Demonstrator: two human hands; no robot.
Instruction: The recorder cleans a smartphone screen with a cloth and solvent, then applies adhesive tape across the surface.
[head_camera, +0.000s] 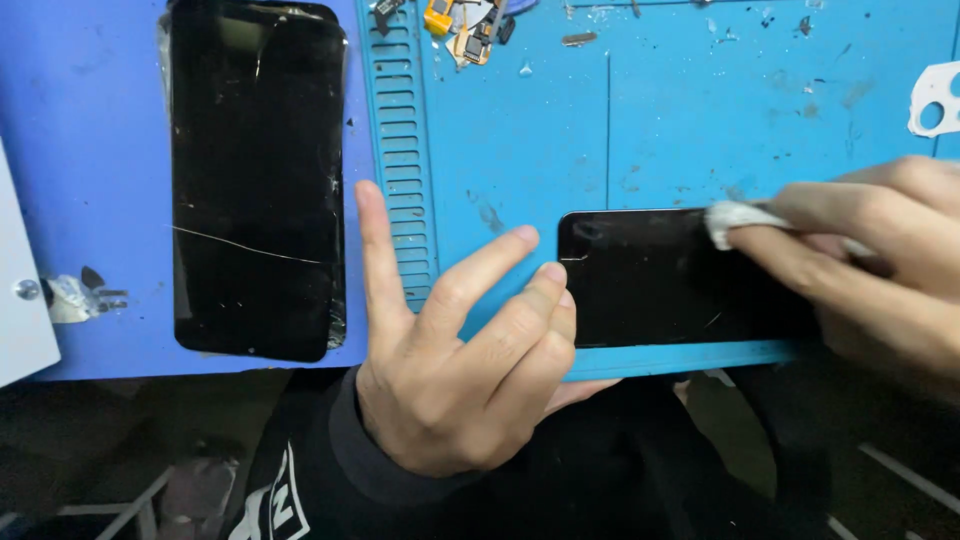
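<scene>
A black phone (660, 285) lies flat on the blue work mat (520, 150) near its front edge. My left hand (460, 350) steadies the phone's left end with its fingertips, the other fingers spread over the mat. My right hand (870, 270) pinches a small white wipe (735, 220) and presses it on the phone's top right part, covering the phone's right end.
A cracked black screen panel (257, 180) lies at the left on the darker blue surface. Small orange and black parts (465, 25) sit at the mat's far edge. A white camera-frame piece (935, 100) lies at the right. A white board (20, 300) lies at the far left.
</scene>
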